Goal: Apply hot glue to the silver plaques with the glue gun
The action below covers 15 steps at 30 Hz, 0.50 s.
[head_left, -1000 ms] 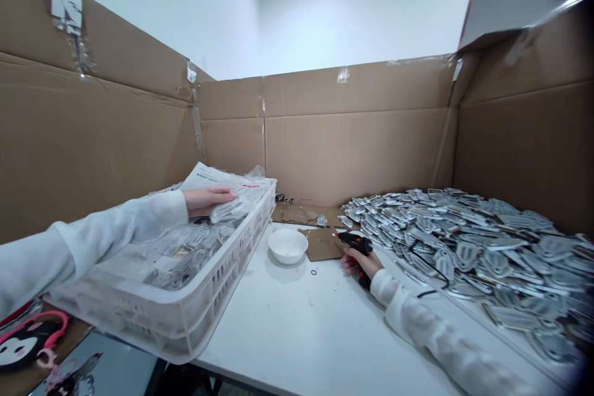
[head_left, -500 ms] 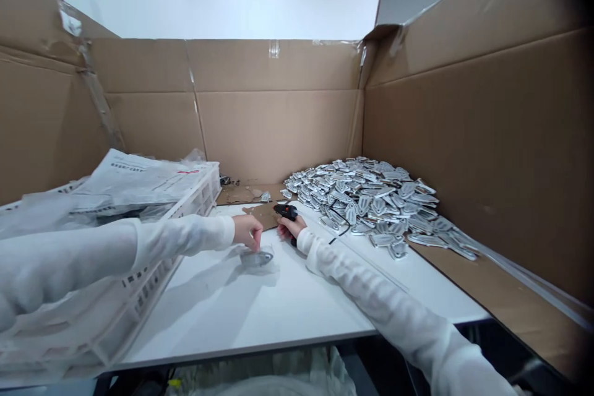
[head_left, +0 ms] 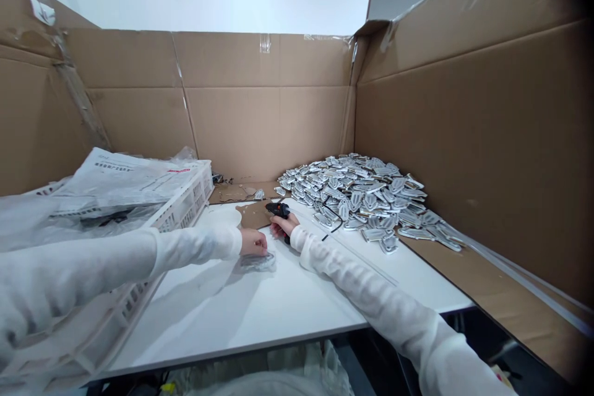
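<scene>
On the white table point(head_left: 218, 303), a small clear plastic bag point(head_left: 258, 262) lies crumpled, with a greyish thing inside that I cannot make out. My left hand point(head_left: 253, 242) is closed at the far edge of this bag, fingers curled down onto it; the fingertips are partly hidden. To its right, my right hand point(head_left: 286, 226) is wrapped round the handle of a black hot glue gun point(head_left: 277, 209) with an orange mark. The tool's body points left, above a piece of brown cardboard point(head_left: 254, 215).
A large pile of silver-grey flat pieces point(head_left: 357, 192) covers the back right, with a black cord point(head_left: 335, 218) at its front. At left stands a white plastic crate point(head_left: 185, 198) holding bags and printed papers point(head_left: 125, 176). Tall cardboard walls point(head_left: 241, 117) enclose the table.
My left hand has lowered and turned over the bag, which now looks flatter and more crumpled. The right hand still holds the glue gun. The whole view has shifted slightly.
</scene>
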{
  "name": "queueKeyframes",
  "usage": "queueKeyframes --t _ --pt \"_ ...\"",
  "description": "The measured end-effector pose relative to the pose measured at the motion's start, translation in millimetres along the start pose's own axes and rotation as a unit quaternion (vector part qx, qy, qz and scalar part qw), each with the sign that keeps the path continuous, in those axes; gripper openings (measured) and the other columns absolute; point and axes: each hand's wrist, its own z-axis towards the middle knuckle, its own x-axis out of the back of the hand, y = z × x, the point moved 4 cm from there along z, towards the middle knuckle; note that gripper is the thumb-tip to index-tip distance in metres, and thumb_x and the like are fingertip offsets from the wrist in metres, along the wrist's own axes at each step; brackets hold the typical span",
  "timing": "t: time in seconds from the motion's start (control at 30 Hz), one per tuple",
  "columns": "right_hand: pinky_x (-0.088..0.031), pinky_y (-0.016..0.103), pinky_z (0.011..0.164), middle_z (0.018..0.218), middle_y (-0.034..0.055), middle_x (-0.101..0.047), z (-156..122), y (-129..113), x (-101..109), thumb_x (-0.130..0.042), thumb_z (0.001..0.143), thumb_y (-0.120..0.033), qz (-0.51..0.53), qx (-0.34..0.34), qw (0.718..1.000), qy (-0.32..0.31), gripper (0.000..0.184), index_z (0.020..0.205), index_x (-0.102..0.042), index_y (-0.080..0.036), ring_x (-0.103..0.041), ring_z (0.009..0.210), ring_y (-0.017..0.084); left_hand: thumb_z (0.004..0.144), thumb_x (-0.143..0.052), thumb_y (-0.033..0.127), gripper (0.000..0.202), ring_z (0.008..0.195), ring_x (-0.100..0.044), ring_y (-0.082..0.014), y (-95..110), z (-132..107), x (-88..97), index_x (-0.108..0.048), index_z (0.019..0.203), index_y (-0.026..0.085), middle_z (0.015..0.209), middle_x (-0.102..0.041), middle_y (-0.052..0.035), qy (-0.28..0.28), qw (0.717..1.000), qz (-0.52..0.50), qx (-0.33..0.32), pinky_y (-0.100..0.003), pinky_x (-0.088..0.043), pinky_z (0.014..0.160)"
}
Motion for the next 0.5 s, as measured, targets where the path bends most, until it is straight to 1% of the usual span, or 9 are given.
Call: queueKeyframes --t 0.07,0.13,0.27,0.33,0.4,0.5 --pt "-0.041 0.022 0.038 0.043 0.0004 -0.052 0.9 1.0 -0.7 -0.046 0.074 -0.014 0.004 0.001 1.000 0.001 0.025 0.050 -0.048 -0.015 -0.044 0.035 0.009 0.067 -0.056 0.034 0.019 0.060 -0.048 -0.0126 -4.1 0.4 -4.8 -0.059 0.071 0.016 0.066 -0.058 -0.0013 -0.010 1.000 -0.019 -0.007 -0.023 -0.036 0.056" --pt "-0.041 0.022 0.038 0.043 0.0004 -0.052 2.0 2.3 -1.0 -0.047 0.073 -0.014 0.006 0.000 1.000 0.002 0.022 0.051 -0.048 -0.015 -0.045 0.035 0.009 0.066 -0.057 0.030 0.014 0.057 -0.047 -0.0116 -6.8 -1.5 -5.3 -0.056 0.067 0.016 0.061 -0.056 -0.0001 -0.017 0.999 -0.032 -0.015 -0.022 -0.035 0.055" --pt "-0.040 0.021 0.038 0.041 -0.0004 -0.051 3.1 4.1 -0.5 -0.048 0.073 -0.014 0.007 -0.001 1.000 0.008 0.020 0.053 -0.049 -0.014 -0.044 0.035 0.009 0.070 -0.053 0.024 0.009 0.059 -0.043 -0.0110 -5.1 -9.3 5.5 -0.049 0.066 0.016 0.061 -0.051 0.0017 -0.029 0.999 -0.031 -0.021 -0.022 -0.034 0.057" --pt "-0.040 0.020 0.038 0.042 -0.0005 -0.051 3.1 4.1 -0.3 -0.048 0.073 -0.015 0.004 0.000 1.000 0.008 0.021 0.053 -0.050 -0.014 -0.044 0.036 0.009 0.073 -0.048 0.023 0.008 0.059 -0.042 -0.0105 -0.8 -14.9 15.3 -0.045 0.069 0.016 0.062 -0.050 0.0025 -0.027 0.999 0.001 -0.020 -0.021 -0.033 0.057" --pt "-0.040 0.020 0.040 0.043 -0.0001 -0.052 3.1 4.0 -0.6 -0.049 0.074 -0.015 -0.003 0.001 1.000 0.005 0.021 0.053 -0.050 -0.013 -0.045 0.038 0.010 0.075 -0.044 0.023 0.006 0.060 -0.040 -0.0105 5.3 -21.2 25.4 -0.043 0.072 0.017 0.065 -0.049 0.0025 -0.014 0.998 0.050 -0.035 -0.021 -0.032 0.057" --pt "-0.039 0.021 0.041 0.044 0.0002 -0.052 3.4 4.1 -0.8 -0.049 0.074 -0.015 -0.014 0.005 1.000 0.005 0.021 0.054 -0.050 -0.013 -0.045 0.040 0.010 0.076 -0.040 0.019 0.004 0.065 -0.041 -0.0122 16.4 -30.2 32.5 -0.041 0.072 0.018 0.070 -0.048 0.0004 0.003 0.984 0.139 -0.113 -0.022 -0.032 0.061"
